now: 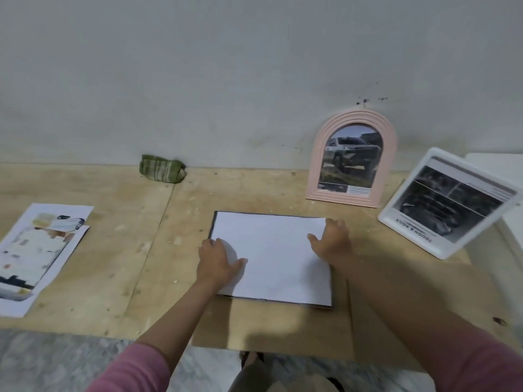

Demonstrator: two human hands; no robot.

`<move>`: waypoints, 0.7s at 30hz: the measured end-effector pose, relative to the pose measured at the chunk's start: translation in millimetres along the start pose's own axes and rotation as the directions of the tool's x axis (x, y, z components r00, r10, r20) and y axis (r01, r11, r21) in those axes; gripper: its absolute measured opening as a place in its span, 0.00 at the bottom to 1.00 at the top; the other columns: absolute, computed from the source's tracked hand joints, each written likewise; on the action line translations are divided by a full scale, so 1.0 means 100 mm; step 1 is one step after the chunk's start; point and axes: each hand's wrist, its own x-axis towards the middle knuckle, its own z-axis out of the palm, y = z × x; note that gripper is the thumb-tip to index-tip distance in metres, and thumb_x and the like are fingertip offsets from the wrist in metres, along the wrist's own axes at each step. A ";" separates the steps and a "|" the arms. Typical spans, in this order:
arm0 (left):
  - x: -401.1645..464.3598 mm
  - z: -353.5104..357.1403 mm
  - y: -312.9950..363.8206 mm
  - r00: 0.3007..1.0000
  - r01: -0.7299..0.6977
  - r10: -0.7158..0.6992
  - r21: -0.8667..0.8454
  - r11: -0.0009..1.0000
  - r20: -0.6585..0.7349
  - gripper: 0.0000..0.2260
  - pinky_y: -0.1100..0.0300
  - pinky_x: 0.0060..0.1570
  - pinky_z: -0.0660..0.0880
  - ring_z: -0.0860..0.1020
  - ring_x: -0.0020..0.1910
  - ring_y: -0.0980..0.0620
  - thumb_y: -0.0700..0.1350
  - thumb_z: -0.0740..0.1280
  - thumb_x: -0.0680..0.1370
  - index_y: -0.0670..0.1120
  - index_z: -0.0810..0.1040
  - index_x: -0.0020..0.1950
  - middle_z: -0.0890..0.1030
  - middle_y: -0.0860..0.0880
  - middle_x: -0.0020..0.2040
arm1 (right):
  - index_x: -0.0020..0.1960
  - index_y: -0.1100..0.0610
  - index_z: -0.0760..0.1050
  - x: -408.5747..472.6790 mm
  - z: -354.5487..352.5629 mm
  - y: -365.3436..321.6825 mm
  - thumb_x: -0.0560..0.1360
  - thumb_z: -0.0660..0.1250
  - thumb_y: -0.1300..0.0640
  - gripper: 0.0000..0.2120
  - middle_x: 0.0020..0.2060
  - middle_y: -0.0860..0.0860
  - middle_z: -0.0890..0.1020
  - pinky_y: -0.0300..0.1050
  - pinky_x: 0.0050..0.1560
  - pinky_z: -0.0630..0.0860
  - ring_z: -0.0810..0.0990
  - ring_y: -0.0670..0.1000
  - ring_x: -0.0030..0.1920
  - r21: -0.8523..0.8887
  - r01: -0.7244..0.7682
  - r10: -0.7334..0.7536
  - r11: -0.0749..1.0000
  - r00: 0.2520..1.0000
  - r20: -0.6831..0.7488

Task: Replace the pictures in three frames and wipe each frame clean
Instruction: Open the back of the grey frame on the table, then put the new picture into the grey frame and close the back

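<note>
A white sheet (pixel 277 258) lies blank side up over a dark frame (pixel 212 222), whose thin edge shows along the sheet's sides. My left hand (pixel 218 260) presses flat on the sheet's left part. At the upper right corner of the sheet rests my right hand (pixel 332 239), fingers spread. A pink arched frame (pixel 353 157) with a truck picture leans against the wall. To its right a white rectangular frame (pixel 447 202) with a dark car picture stands tilted. A green cloth (pixel 161 168) lies bunched by the wall.
Loose printed pictures (pixel 39 250) lie at the left on the plywood table (pixel 119 244). A brown board (pixel 283 332) sits under the dark frame at the table's front edge. A white box (pixel 509 250) stands at the far right. Marbled floor shows below.
</note>
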 end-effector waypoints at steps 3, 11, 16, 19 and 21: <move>0.13 -0.02 -0.03 0.996 -0.033 0.026 0.094 0.995 0.084 0.45 0.52 0.61 0.70 0.59 0.71 0.41 0.62 0.71 0.70 0.39 0.54 0.75 0.58 0.40 0.72 | 0.58 0.63 0.69 0.14 0.03 -0.10 0.69 0.71 0.43 0.29 0.58 0.60 0.69 0.48 0.58 0.67 0.69 0.60 0.60 -0.114 -0.059 0.063 0.992 0.997 0.034; 0.31 -0.07 0.03 0.994 0.041 -0.061 0.199 0.979 0.093 0.54 0.55 0.55 0.73 0.63 0.65 0.42 0.62 0.77 0.62 0.36 0.52 0.73 0.61 0.40 0.66 | 0.60 0.62 0.68 0.09 0.16 -0.20 0.73 0.68 0.44 0.26 0.59 0.59 0.67 0.48 0.56 0.67 0.68 0.58 0.57 -0.273 -0.059 0.060 0.960 0.998 -0.005; 0.39 -0.11 0.04 0.995 0.063 -0.077 0.205 0.977 0.060 0.45 0.56 0.52 0.74 0.63 0.65 0.43 0.60 0.77 0.63 0.37 0.61 0.69 0.61 0.41 0.67 | 0.65 0.63 0.63 0.07 0.17 -0.18 0.73 0.66 0.41 0.32 0.61 0.59 0.65 0.49 0.56 0.69 0.68 0.57 0.58 -0.333 -0.051 0.057 0.941 0.998 0.007; 0.41 -0.13 0.05 0.994 0.062 -0.083 0.260 0.964 0.069 0.44 0.57 0.52 0.74 0.63 0.64 0.44 0.61 0.76 0.65 0.37 0.62 0.69 0.61 0.41 0.67 | 0.66 0.63 0.64 0.08 0.18 -0.19 0.73 0.64 0.40 0.32 0.61 0.59 0.65 0.49 0.55 0.68 0.67 0.57 0.58 -0.399 -0.031 0.035 0.916 0.999 0.003; 0.41 -0.14 0.06 0.995 0.058 -0.080 0.306 0.950 0.060 0.44 0.57 0.53 0.74 0.63 0.64 0.44 0.62 0.75 0.65 0.36 0.62 0.69 0.61 0.42 0.67 | 0.62 0.61 0.67 0.07 0.19 -0.20 0.73 0.64 0.40 0.29 0.60 0.59 0.66 0.49 0.55 0.67 0.67 0.58 0.58 -0.412 -0.011 0.008 0.911 1.000 -0.008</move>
